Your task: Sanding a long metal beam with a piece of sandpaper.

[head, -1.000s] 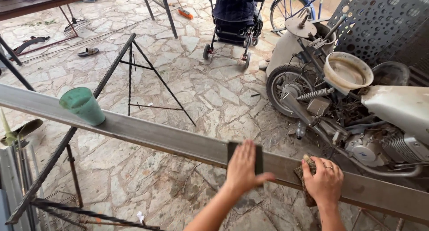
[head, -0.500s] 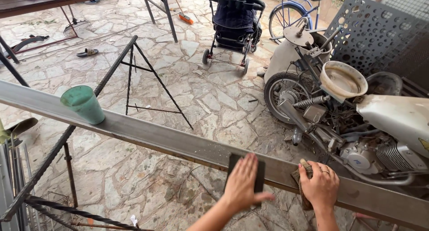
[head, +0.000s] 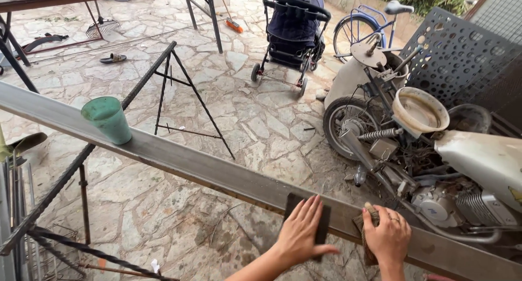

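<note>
Nearest the camera, the left hand (head: 302,233) lay flat, fingers (head: 311,211) stretched out and close together, pressing a dark rectangular block (head: 308,222) onto the long steel beam (head: 217,172). Just beside it, the right hand (head: 387,238) curled round a brownish wad (head: 365,226), perhaps a rag or scouring pad, fingers bent and closed over it against the same beam. Rubbing well here likely called for even, flat pressure along the metal's length, with the other hand steadying. Farther along the beam stood a green plastic cup (head: 107,119), well apart from both hands. Beyond the beam stood a stripped motorbike (head: 413,167), a black trestle (head: 179,91) and a dark pram (head: 293,33).
</note>
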